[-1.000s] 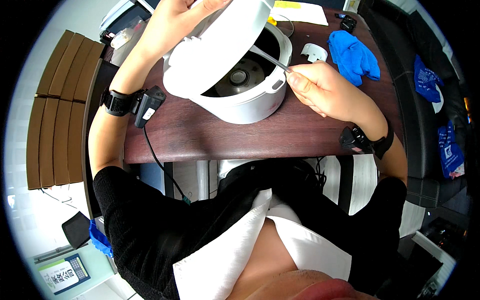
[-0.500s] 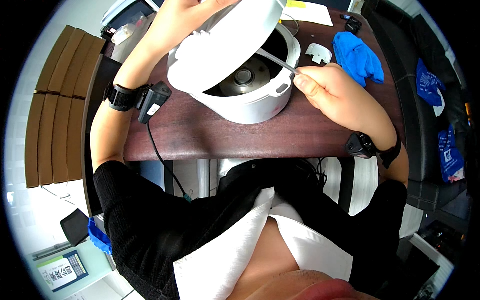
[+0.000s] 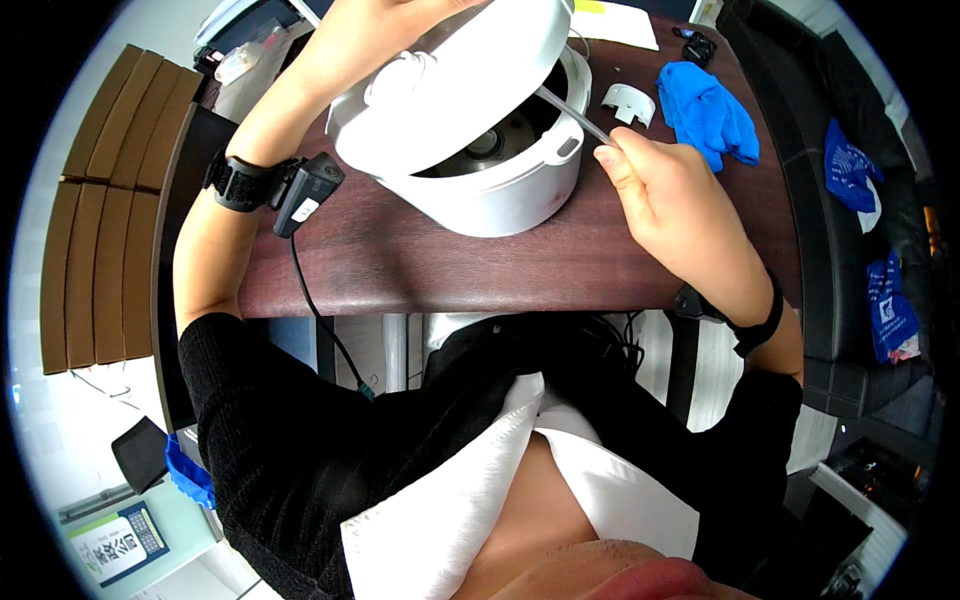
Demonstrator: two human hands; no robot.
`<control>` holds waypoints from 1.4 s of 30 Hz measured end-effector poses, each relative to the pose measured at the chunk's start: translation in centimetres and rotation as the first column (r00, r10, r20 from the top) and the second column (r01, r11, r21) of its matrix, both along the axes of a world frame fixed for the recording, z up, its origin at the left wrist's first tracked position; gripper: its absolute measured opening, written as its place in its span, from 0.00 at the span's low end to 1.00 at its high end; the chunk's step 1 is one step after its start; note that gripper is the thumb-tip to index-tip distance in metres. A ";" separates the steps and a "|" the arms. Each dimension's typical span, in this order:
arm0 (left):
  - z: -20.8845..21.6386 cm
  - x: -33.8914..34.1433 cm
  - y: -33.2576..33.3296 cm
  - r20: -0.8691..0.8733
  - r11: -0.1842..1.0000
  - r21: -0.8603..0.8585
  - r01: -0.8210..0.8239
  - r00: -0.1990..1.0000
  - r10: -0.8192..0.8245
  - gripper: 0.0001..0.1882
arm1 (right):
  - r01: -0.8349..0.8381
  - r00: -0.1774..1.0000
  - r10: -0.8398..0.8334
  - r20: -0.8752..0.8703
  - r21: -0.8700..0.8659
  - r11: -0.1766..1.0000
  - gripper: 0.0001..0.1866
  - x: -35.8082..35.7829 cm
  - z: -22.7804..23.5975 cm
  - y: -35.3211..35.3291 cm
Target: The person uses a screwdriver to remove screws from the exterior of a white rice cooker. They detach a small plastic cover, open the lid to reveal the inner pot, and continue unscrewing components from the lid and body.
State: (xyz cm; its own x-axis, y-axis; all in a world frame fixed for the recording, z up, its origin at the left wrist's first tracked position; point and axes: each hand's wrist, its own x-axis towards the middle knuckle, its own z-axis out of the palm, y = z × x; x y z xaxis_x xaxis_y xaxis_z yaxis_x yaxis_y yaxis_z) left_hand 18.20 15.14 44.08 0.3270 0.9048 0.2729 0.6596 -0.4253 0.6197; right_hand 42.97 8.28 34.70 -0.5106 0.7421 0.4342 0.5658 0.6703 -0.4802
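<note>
A white rice cooker (image 3: 480, 207) stands on the table, its lid (image 3: 480, 90) tilted up over the opening. The heating plate (image 3: 487, 148) shows in part inside, with no inner pot over it. My left hand (image 3: 385, 38) is at the lid's upper edge and holds it; some of its fingers pass out of the frame. My right hand (image 3: 665, 185) is closed around a thin grey metal rod-like tool (image 3: 575, 113). The tool slants over the cooker's right rim, and its far end is hidden at the lid's edge.
A small white plastic cover (image 3: 630, 104) and a blue cloth (image 3: 705, 112) lie right of the cooker on the dark wooden table (image 3: 450, 285). Paper (image 3: 625, 28) and a small black object (image 3: 697, 47) are farther back. A cable (image 3: 325, 325) hangs from my left wrist device.
The lid has come down somewhat and covers more of the heating plate. My right hand has drawn slightly to the right with the tool and turned more upright.
</note>
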 end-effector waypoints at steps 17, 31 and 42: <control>-0.1 1.8 0.0 -0.159 1.000 0.006 0.017 0.987 -0.016 0.25 | 0.046 0.997 0.020 0.072 -0.804 0.592 0.29 3.1 3.9 1.0; 0.0 2.8 0.5 -0.342 0.999 0.048 0.025 0.940 -0.007 0.25 | 0.133 0.987 0.033 0.155 -0.924 0.358 0.27 3.1 5.3 1.6; 0.4 3.4 -0.5 -0.330 0.997 -0.064 -0.036 0.944 0.013 0.25 | 0.152 0.981 0.055 0.185 -0.917 0.370 0.26 3.2 5.3 1.8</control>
State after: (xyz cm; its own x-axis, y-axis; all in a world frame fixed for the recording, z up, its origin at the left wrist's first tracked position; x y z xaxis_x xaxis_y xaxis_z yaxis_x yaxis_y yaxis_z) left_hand 21.62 14.68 44.44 0.3659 0.9262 0.0913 0.8413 -0.3711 0.3930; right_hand 46.22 10.04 39.96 -0.4399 0.6492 -0.6205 0.7139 -0.1664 -0.6802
